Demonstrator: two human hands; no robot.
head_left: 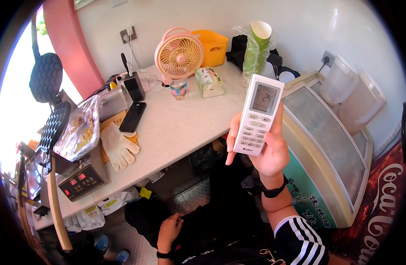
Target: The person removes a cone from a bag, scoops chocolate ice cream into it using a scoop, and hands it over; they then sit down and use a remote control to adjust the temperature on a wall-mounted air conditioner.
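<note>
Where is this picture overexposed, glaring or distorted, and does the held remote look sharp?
Head view: daylight behind the waffle iron is blown out to white; head view: glare streaks the plastic-wrapped pack; head view: black fisheye vignetting rounds off the corners, and the pink pillar appears slanted; head view: the remote in the right hand looks sharp, its buttons distinct.

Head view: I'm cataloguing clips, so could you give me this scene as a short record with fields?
Right hand: holds a white air-conditioner remote
Remote pose: raised, screen and buttons facing the camera
Left hand: rests on black fabric; no held object visible
Worktop, left end: egg-waffle maker, lid raised; white glove beside it
Worktop, back: pink fan before an orange basket; tissue pack nearby
Right side: glass-topped display freezer bearing two plastic containers
</note>
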